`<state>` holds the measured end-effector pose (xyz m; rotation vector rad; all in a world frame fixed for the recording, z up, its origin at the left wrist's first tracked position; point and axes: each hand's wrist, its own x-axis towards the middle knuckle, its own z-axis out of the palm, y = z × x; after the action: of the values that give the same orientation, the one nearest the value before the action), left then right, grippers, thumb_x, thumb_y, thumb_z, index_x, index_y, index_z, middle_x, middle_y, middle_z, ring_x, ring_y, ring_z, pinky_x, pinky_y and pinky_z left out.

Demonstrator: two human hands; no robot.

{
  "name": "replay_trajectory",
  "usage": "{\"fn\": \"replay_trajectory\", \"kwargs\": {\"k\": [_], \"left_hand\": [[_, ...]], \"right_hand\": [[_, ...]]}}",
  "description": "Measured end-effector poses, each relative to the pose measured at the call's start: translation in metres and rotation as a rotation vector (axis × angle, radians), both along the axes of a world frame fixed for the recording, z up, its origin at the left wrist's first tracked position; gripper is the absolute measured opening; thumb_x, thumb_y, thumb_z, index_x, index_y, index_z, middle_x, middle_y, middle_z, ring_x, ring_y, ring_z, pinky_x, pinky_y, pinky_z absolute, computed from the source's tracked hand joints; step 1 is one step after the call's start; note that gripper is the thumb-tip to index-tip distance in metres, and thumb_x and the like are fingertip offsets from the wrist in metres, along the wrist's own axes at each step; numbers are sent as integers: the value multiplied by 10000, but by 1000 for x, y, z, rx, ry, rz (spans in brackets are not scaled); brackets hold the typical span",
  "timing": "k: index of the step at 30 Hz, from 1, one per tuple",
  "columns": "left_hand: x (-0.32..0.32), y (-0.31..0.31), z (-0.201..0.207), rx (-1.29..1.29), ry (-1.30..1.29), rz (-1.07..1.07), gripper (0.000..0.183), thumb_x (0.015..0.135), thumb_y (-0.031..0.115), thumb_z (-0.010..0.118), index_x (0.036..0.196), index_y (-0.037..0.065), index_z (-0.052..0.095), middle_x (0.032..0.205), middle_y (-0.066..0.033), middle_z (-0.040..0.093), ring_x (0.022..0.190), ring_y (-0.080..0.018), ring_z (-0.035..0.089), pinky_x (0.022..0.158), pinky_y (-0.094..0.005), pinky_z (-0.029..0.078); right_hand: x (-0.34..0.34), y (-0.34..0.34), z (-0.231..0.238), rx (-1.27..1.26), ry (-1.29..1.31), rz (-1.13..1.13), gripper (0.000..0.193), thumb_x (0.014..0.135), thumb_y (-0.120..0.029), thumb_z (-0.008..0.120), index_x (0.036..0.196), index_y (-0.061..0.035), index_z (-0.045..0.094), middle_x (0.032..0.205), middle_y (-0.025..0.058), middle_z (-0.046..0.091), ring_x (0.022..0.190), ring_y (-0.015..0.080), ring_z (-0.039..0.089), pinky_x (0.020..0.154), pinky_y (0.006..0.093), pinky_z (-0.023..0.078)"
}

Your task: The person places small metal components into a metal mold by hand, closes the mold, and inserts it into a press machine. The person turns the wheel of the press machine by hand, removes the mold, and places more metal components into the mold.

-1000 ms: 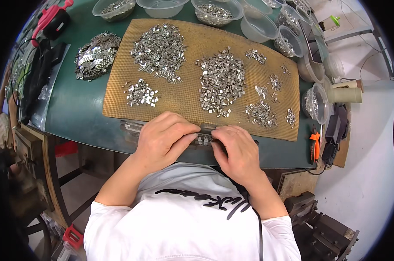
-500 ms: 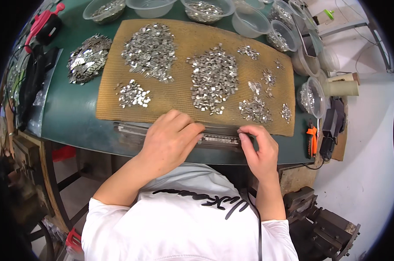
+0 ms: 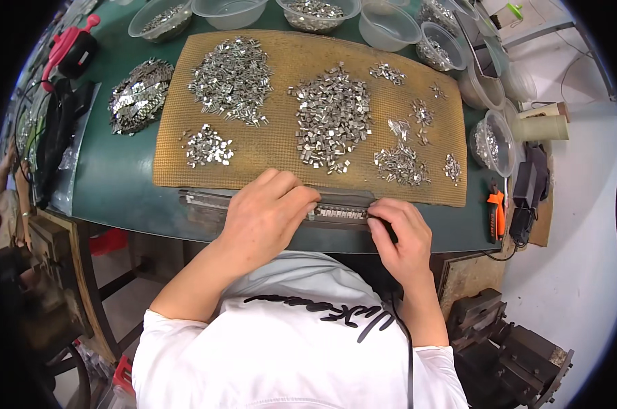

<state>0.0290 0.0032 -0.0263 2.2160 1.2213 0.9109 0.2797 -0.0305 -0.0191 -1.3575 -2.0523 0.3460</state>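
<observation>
A long dark metal bar (image 3: 206, 204) lies along the near edge of the table, with a row of small shiny metal pieces (image 3: 342, 213) set in it. My left hand (image 3: 264, 215) bends over the bar's middle, its closed fingers gripping at the left end of the row. At the other end of the row, my right hand (image 3: 405, 238) pinches the bar between thumb and fingers. Anything small between the fingertips is hidden. Just beyond the bar, a tan ribbed mat (image 3: 281, 157) carries loose heaps of small metal pieces (image 3: 332, 119).
Plastic bowls (image 3: 390, 31), several with metal bits, line the back and right. A stack of metal strips (image 3: 139, 95) sits left of the mat. Orange-handled pliers (image 3: 496, 213) lie at right. A pink-handled tool (image 3: 70, 51) stands far left.
My right thumb and fingers have shifted slightly left and closed in at the end of the row. My left hand keeps nearly the same place. The view has shifted a little.
</observation>
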Motion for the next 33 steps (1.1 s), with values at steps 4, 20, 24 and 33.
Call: {"fn": "replay_trajectory", "kwargs": {"k": [4,20,24,33], "left_hand": [[-4,2,6,-42,26,-24,152,843,92,769,989,88,727,892,-48,631,850,-271,615,707,-385,507],[-5,2,10,-72,30,-20,144,847,87,749,989,87,723,891,-56,633,844,-279,609,702,-395,498],[-7,1,10,-49,47,3,138,849,89,745,985,84,720,880,-60,628,836,-283,603,698,-393,491],[-2,-2,14,-58,53,7,180,838,162,796,976,82,714,871,-55,627,829,-275,604,694,-384,490]], "right_hand": [[-7,0,-4,-37,34,-65,169,820,-51,793,962,-61,703,978,73,711,864,280,672,787,378,509],[-6,4,-8,-136,118,-65,91,874,-29,746,952,-35,701,984,83,698,912,274,656,827,365,503],[-14,6,-9,-85,121,-67,114,860,-66,765,957,-64,706,964,69,696,870,273,654,801,383,483],[-10,0,-8,-63,103,-76,120,860,-70,766,961,-60,701,975,67,698,880,264,655,814,378,474]]}}
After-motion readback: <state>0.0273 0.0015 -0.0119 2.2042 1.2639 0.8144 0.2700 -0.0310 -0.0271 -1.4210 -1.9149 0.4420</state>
